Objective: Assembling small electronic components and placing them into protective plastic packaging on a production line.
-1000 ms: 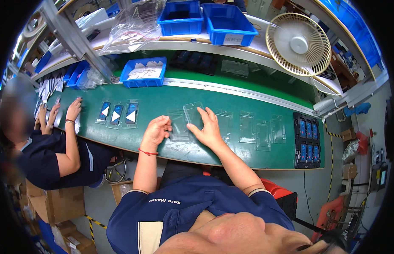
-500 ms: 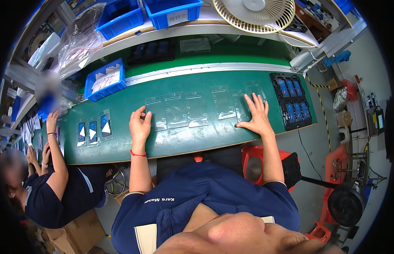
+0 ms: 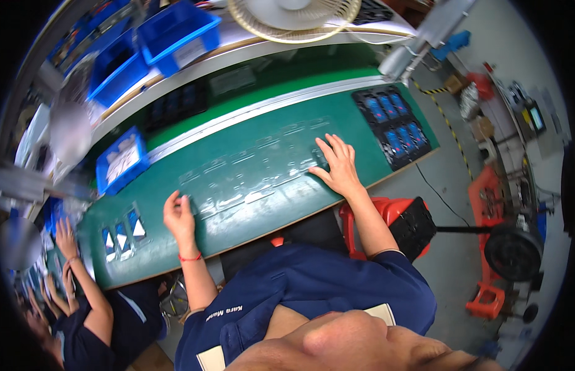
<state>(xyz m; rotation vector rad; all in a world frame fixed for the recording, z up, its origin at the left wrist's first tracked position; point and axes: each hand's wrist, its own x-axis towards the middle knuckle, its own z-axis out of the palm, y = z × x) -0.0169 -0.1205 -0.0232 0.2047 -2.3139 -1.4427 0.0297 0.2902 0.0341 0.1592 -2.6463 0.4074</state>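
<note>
clr trays [image 3: 276, 162] now closer tgthr

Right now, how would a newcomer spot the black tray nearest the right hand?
Find the long green workbench and follow it right, past the person's right hand. Near that end lies the black tray, holding six blue items in two rows of three. Unlike the clear plastic shells to its left, it is dark and opaque.

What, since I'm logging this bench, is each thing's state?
left hand, loosely curled
right hand, open, fingers spread
clear plastic packs, flat, in a row
black tray, holding blue rectangular items
three left-side packs, filled
small blue bin, holding white papers
fan, running or not unclear
</note>
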